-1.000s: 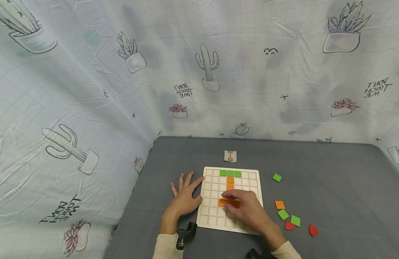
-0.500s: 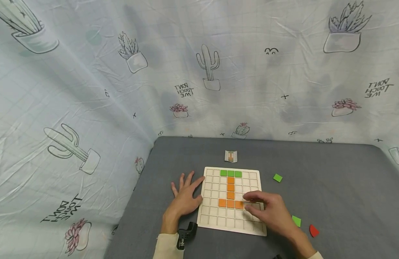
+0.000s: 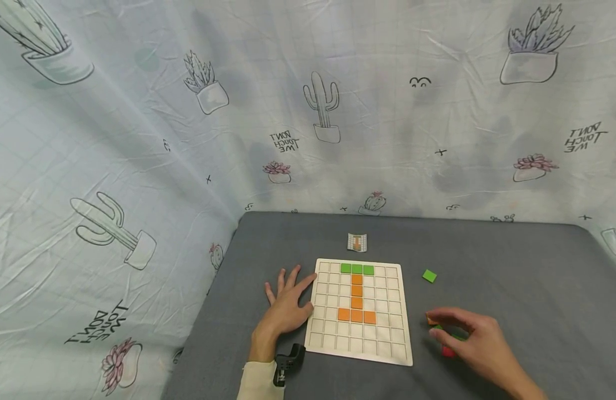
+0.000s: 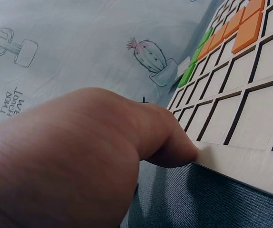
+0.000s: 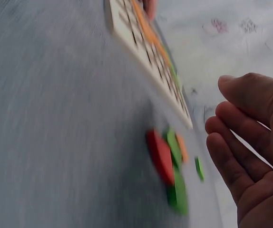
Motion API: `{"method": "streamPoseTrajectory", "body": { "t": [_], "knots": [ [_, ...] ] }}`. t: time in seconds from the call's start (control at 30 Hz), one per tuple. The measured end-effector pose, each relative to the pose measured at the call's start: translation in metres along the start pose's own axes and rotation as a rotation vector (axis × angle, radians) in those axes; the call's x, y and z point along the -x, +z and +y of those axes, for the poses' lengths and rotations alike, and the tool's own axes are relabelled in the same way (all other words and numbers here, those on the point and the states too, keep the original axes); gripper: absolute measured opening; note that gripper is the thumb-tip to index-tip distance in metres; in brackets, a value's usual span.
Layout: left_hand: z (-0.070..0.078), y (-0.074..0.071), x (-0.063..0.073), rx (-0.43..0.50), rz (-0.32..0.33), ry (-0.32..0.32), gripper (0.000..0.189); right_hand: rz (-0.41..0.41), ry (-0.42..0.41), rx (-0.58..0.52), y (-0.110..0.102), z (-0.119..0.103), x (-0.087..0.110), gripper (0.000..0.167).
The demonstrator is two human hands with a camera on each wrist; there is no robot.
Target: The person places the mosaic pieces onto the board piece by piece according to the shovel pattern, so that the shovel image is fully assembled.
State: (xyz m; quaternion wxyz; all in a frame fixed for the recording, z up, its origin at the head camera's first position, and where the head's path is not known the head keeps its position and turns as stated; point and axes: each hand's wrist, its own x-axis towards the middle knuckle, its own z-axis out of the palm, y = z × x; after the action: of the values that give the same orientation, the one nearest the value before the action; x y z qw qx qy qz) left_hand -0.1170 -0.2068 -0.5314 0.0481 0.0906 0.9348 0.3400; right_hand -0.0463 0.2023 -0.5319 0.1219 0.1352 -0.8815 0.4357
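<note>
A light wooden grid board (image 3: 332, 343) lies on the table. Three green square tiles (image 3: 357, 269) sit in its far row; orange tiles (image 3: 356, 303) form a column below, ending in a row of three. With fingers spread, my left hand (image 3: 285, 311) touches the board's left edge with index fingertip and thumb; the left wrist view shows a fingertip against the rim (image 4: 241, 166). My right hand (image 3: 480, 339) hovers over loose pieces right of the board, thumb and fingers apart, holding nothing. Beneath it, partly hidden, are an orange tile (image 3: 430, 319), green tiles (image 5: 177, 192) and a red piece (image 5: 160, 156).
A small printed card (image 3: 357, 243) lies beyond the board. One green tile (image 3: 429, 276) lies apart, right of the board. The grey table (image 3: 537, 278) meets a cactus-print cloth (image 3: 387, 122) at the back and left.
My right hand has lifted off the orange tiles on the board and moved right to the loose pieces. Its fingers have spread apart. The left hand keeps its place.
</note>
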Motion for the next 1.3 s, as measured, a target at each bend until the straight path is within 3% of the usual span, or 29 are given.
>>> {"method": "streamPoseTrajectory", "body": {
  "t": [0.17, 0.4, 0.57, 0.77, 1.03, 1.3],
  "knots": [
    [0.001, 0.000, 0.001, 0.021, 0.009, 0.018, 0.070, 0.032, 0.005, 0.068, -0.018, 0.014, 0.012, 0.038],
    [-0.009, 0.007, 0.000, 0.086, 0.062, 0.080, 0.071, 0.031, 0.030, 0.068, -0.034, 0.028, 0.028, 0.041],
    [-0.021, 0.016, -0.004, 0.054, 0.092, 0.085, 0.072, 0.007, 0.103, 0.118, -0.041, 0.033, 0.034, 0.039],
    [-0.023, 0.020, -0.007, -0.002, 0.097, 0.053, 0.072, 0.022, 0.113, 0.161, -0.043, 0.036, 0.037, 0.040],
    [-0.020, 0.018, -0.006, 0.003, 0.082, 0.035, 0.071, 0.052, 0.046, 0.189, -0.041, 0.042, 0.037, 0.044],
    [-0.009, 0.007, -0.003, 0.018, 0.031, 0.028, 0.071, 0.064, 0.004, 0.182, -0.033, 0.048, 0.038, 0.050]
  ]
}}
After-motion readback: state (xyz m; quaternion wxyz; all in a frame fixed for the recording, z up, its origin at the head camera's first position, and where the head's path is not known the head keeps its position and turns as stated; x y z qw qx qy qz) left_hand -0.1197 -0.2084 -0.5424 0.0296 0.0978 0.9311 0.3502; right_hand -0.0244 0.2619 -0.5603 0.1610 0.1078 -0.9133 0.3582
